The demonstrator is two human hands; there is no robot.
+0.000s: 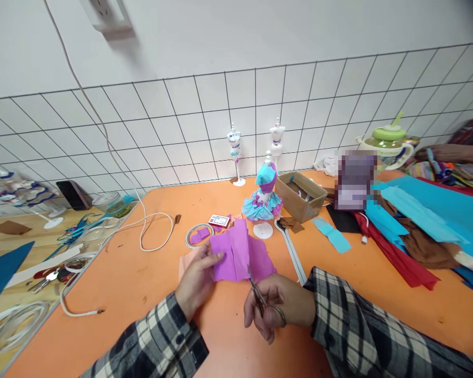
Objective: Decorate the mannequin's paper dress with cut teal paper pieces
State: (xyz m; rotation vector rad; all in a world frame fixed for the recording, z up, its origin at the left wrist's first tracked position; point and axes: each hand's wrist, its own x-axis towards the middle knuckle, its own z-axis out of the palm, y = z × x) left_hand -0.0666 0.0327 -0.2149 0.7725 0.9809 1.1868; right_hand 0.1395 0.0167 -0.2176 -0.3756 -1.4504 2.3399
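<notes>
My left hand (197, 278) pinches the left edge of a purple crepe paper sheet (240, 254) and holds it above the orange table (142, 283). My right hand (278, 307) is closed round small metal scissors (260, 296), whose blades point up at the lower edge of the paper. Both sleeves are black-and-white plaid. Just behind the paper stands a small mannequin (264, 199) in a blue and purple paper dress.
Two bare mini mannequins (236, 155) stand by the tiled wall. A cardboard box (301, 197), blue, red and brown paper sheets (418, 226), a white cable (150, 231), a tape roll (197, 233) and a teapot (388, 142) are around. Another table (19, 247) lies left.
</notes>
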